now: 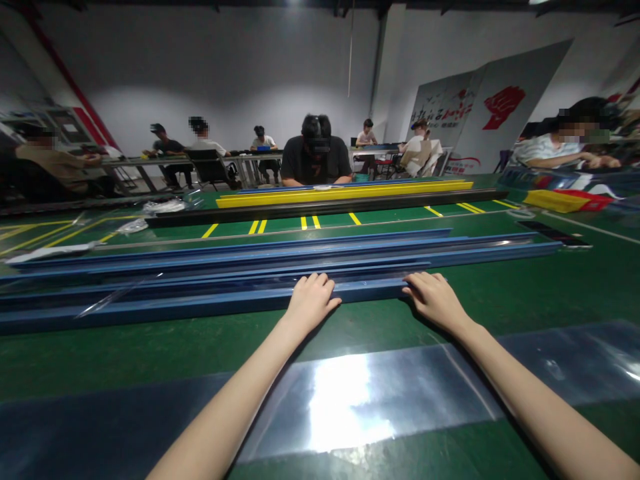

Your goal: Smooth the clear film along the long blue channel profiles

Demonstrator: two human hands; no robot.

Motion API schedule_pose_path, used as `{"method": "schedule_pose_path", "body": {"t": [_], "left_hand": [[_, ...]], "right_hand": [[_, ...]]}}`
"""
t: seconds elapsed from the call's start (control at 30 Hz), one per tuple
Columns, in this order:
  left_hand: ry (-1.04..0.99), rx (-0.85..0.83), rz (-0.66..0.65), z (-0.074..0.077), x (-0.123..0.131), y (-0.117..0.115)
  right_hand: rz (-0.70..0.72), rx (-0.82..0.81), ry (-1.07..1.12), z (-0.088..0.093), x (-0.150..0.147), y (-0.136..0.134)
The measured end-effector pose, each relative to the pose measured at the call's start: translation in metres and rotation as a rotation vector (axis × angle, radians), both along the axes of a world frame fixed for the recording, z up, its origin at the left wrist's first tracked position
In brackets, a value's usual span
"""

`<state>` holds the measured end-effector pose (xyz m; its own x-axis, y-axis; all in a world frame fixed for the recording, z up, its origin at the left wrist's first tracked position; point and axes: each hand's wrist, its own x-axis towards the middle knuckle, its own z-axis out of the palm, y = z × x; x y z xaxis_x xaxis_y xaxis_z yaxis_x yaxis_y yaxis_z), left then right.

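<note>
Your left hand [311,300], right hand [435,299]: fingers curled over near edge of rail [150,310], gripping it. Film [350,400] lies flat on table [100,357], under your forearms.

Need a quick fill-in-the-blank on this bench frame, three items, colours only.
1. The left hand and right hand hold the nearest ____ rail.
2. The table top is ____.
3. The strip in front of the person in black is ____.
Missing words: blue; green; yellow.
</note>
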<state>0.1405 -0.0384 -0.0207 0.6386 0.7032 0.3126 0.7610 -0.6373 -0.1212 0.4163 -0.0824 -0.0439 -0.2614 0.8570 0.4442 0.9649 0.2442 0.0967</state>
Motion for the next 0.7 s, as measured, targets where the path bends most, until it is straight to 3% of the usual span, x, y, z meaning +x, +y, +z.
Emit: {"method": "schedule_pose_path", "body": {"t": [0.23,0.7], "left_hand": [[-0.026,0.111,-0.003,-0.014,-0.002,-0.003],[-0.075,0.096,-0.012,-0.019,-0.001,-0.001]], "right_hand": [[-0.006,0.023,-0.022,0.0,-0.002,-0.001],[0.032,-0.12,-0.004,0.016,-0.025,0.007]]}}
